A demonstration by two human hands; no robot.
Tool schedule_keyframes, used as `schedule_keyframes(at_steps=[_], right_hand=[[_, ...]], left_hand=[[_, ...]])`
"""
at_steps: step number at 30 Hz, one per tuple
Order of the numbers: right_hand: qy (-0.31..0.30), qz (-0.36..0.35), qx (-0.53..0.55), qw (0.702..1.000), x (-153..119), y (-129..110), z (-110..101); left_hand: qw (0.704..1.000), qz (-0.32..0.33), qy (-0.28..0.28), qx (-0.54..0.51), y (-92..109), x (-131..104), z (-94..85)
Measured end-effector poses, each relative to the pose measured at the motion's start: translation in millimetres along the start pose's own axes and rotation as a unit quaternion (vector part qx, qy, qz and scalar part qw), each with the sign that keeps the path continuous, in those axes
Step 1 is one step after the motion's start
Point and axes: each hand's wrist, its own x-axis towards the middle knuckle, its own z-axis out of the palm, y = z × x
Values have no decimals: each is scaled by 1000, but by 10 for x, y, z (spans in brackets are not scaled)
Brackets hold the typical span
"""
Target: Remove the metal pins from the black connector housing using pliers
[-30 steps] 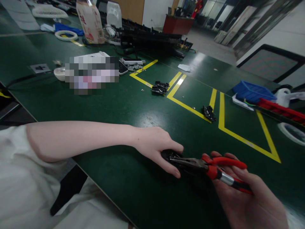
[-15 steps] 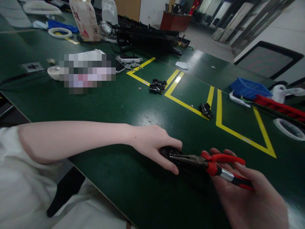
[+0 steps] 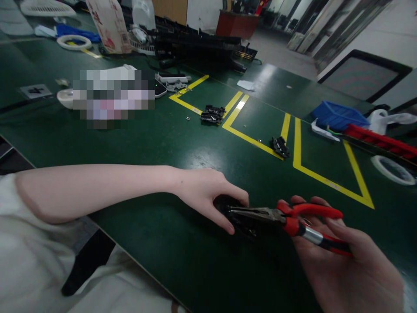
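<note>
1 small, irregular black part (image 3: pixel 243 224) sits at near centre, clamped by the left hand (image 3: pixel 208 188); the right hand (image 3: pixel 345 267) curls around red-handled steel pliers (image 3: pixel 289 221); I cannot tell if their tips bite. Slack holding could skid them into the left thumb.

Blu tray (image 3: pixel 339 116) by red strip (image 3: pixel 384 141), R; wht ring (image 3: pixel 75 47) nr printed pkg (image 3: pixel 110 28), L

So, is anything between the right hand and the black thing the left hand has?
Just the red-handled pliers in the right hand, their tips at the black part in the left hand. I see nothing else in between.
</note>
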Motion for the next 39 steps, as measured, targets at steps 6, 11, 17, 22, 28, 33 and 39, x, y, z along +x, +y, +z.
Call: schedule_keyframes(at_steps=[6,11,17,22,28,33,39], right_hand=[[-38,-8,-10,999,6,38,-37],[-28,17,2,999,18,37,-23],[39,25,32,998,4,-21,56],[39,24,18,999,21,-5,54],[-1,18,-1,1000,29,52,8],[-9,20,0,1000,20,67,9],[-23,17,-3,1000,20,77,-8]], left_hand=[[1000,18,-4,-23,-14,-1,-15],[1000,5,-3,-28,-12,-3,-13],[999,-7,16,-35,-1,-13,-3],[999,-4,15,-39,8,-9,-4],[999,-17,10,-33,9,-9,-5],[999,-25,13,-31,22,-11,3],[999,-21,15,-37,14,-15,10]])
